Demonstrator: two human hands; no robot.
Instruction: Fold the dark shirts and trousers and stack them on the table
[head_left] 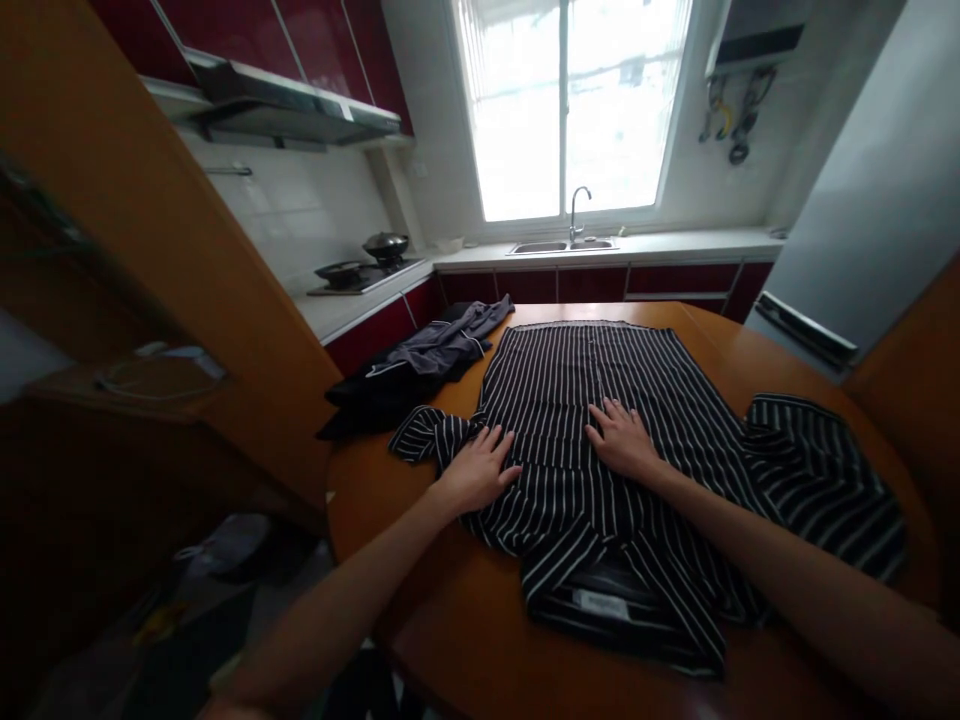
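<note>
A black shirt with thin white stripes (pixel 555 380) lies spread face up on the wooden table, its collar and a white label toward me and its hem toward the window. Its sleeves lie out to both sides, the right one bunched in folds. My left hand (pixel 480 472) rests on the shirt near the left sleeve, fingers apart. Flat on the middle of the shirt, beside the front placket, lies my right hand (pixel 621 438), also with fingers spread. Neither hand grips the cloth.
Dark and grey clothes (pixel 442 345) are piled at the table's (pixel 405 505) far left edge. Beyond stand a counter with a sink (pixel 559 246) and a stove (pixel 367 277) with pans. A fridge (pixel 862 200) is on the right, a wooden partition (pixel 187 230) on the left.
</note>
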